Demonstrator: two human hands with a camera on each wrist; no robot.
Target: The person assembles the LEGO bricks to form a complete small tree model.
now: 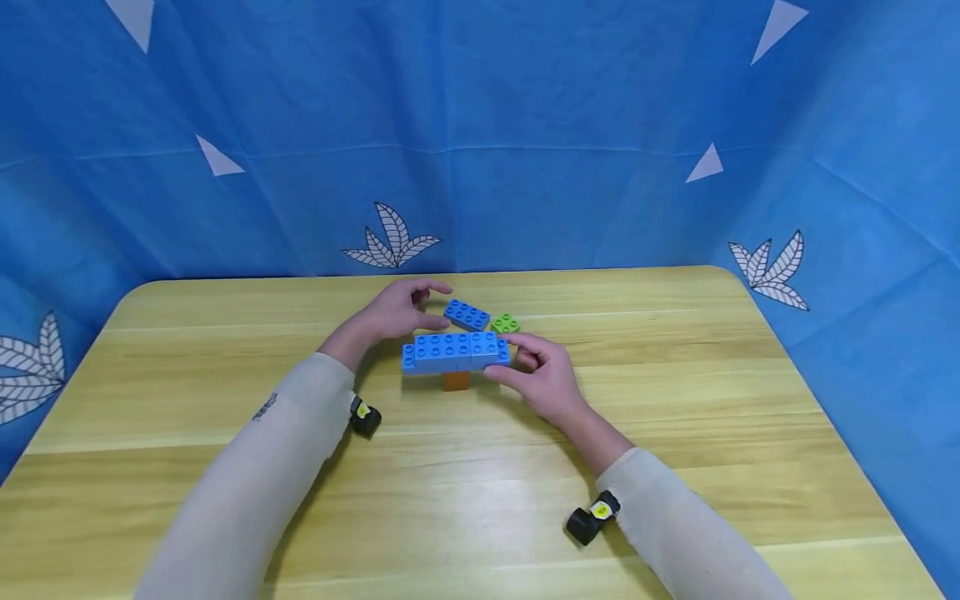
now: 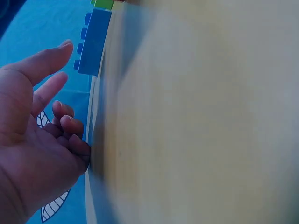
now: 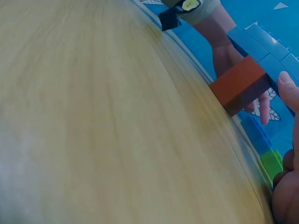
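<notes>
A long beam of blue toy building bricks point(image 1: 450, 353) lies across orange-brown bricks point(image 3: 240, 84) that stand on the table. My right hand point(image 1: 549, 379) pinches the beam's right end, thumb at the near side and index finger at the far side. Beyond the beam's left half, my left hand point(image 1: 393, 310) is held with thumb and index finger stretched out and the other fingers bent, nothing between them. Its fingertips point toward a loose blue brick point(image 1: 467, 315), apart from it in the left wrist view. Beside that brick sits a small lime-green brick point(image 1: 506, 323).
The bricks stand toward the far side of a pale wooden table point(image 1: 465, 500). Behind its far edge hangs a blue cloth point(image 1: 525, 200) with white triangles and leaf prints. Black wrist cameras point(image 1: 365, 418) are strapped at both sleeves.
</notes>
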